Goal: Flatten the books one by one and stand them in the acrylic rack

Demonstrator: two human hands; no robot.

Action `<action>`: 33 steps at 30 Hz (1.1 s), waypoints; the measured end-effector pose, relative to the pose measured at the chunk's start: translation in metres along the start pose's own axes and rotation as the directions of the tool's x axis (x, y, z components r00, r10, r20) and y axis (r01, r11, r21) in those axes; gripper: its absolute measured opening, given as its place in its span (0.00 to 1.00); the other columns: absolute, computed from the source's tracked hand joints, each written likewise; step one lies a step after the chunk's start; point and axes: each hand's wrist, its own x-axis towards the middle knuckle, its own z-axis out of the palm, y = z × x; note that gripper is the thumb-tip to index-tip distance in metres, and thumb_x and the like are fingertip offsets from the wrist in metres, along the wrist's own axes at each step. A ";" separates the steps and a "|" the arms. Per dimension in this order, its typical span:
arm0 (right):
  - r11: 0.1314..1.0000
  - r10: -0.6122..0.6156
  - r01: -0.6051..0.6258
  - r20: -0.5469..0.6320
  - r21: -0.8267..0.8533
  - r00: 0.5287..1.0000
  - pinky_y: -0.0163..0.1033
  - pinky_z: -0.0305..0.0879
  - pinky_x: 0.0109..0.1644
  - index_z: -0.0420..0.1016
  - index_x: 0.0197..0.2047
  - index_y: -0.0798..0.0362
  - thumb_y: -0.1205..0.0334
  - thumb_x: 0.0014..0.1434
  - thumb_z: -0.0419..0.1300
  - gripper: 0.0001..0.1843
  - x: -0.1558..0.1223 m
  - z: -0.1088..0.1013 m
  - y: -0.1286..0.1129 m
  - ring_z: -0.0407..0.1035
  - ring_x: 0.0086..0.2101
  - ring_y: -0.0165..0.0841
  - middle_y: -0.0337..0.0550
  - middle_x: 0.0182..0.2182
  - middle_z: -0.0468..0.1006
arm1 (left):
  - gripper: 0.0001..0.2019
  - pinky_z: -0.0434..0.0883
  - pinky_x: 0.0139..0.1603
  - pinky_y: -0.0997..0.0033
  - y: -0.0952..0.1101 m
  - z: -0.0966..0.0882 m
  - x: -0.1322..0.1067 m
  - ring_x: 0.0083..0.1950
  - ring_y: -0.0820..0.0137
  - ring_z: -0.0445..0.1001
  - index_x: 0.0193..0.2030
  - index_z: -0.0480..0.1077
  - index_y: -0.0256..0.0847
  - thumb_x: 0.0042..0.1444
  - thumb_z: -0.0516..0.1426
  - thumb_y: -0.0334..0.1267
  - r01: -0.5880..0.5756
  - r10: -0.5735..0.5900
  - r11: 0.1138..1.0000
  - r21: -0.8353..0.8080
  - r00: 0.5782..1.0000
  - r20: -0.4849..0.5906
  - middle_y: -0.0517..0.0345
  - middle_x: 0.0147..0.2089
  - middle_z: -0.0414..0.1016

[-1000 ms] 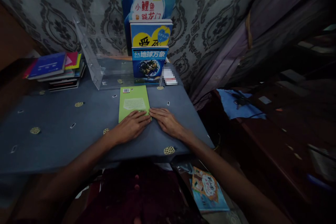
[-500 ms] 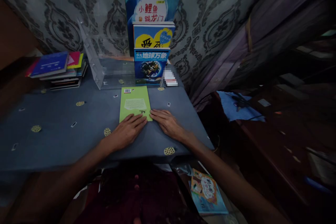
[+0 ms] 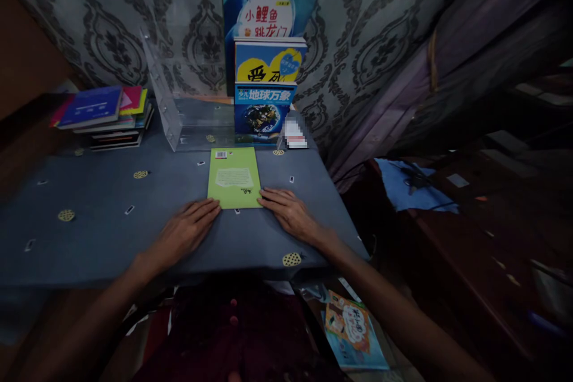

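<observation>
With both palms down on the desk [image 3: 107,245] & fingers laid out flat, neither hand grips anything: L hand [image 3: 192,224] has its tips at the near-left corner of the green book [image 3: 234,176], R hand [image 3: 289,212] has its tips at the right edge by the near-right corner. Book lies flat, barcode side up, btwn the hands & the clear stand [image 3: 162,92]. Looks thin, prob. light; cover prob. card, bendy rather than stiff, maybe a bit slick, not fragile, tho corners could crease. Best hold prob. thumb under + fingers over at mid L & R edges, pinching all pp. together so it doesn't flop open. Cf. approx. 0.5 s ago: L hand is off the lower cover & out at the corner, so the black lettering & whole near edge show; R hand is abt the same, book too; farther back, stand w/ its blue Earth book [image 3: 263,118] looks unchanged.
</observation>
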 end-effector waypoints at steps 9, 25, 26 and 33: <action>0.999 0.053 -0.054 0.040 0.009 0.998 0.59 0.63 0.67 0.66 0.68 0.48 0.67 0.71 0.51 0.24 0.002 -0.003 -0.014 0.64 0.65 0.40 0.50 0.66 0.70 | 0.22 0.67 0.70 0.49 0.000 0.009 -0.008 0.73 0.58 0.62 0.70 0.64 0.42 0.72 0.47 0.38 0.112 -0.112 0.993 -0.036 0.994 -0.006 0.46 0.73 0.62; 0.999 -0.034 0.035 -0.049 0.027 0.998 0.54 0.67 0.66 0.55 0.74 0.52 0.66 0.70 0.56 0.31 -0.082 -0.008 -0.101 0.68 0.62 0.41 0.54 0.60 0.77 | 0.16 0.73 0.54 0.66 0.078 -0.028 -0.062 0.56 0.64 0.77 0.61 0.71 0.37 0.71 0.50 0.33 -0.117 0.126 0.987 0.110 0.990 -0.070 0.49 0.54 0.80; 0.999 -0.031 0.033 -0.084 0.025 0.996 0.53 0.69 0.64 0.56 0.73 0.51 0.68 0.70 0.55 0.30 -0.084 -0.006 -0.106 0.70 0.61 0.40 0.53 0.58 0.78 | 0.17 0.73 0.54 0.66 0.078 -0.029 -0.063 0.53 0.64 0.77 0.62 0.71 0.37 0.71 0.50 0.32 -0.122 0.130 0.987 0.109 0.989 -0.065 0.50 0.53 0.81; 0.999 0.035 -0.032 -0.200 0.021 0.979 0.52 0.78 0.49 0.64 0.69 0.49 0.72 0.67 0.53 0.29 -0.068 0.005 -0.112 0.76 0.48 0.44 0.55 0.50 0.81 | 0.29 0.67 0.66 0.53 0.056 -0.014 -0.046 0.68 0.56 0.68 0.77 0.48 0.34 0.70 0.46 0.31 -0.106 0.113 0.981 0.161 0.993 -0.032 0.42 0.66 0.71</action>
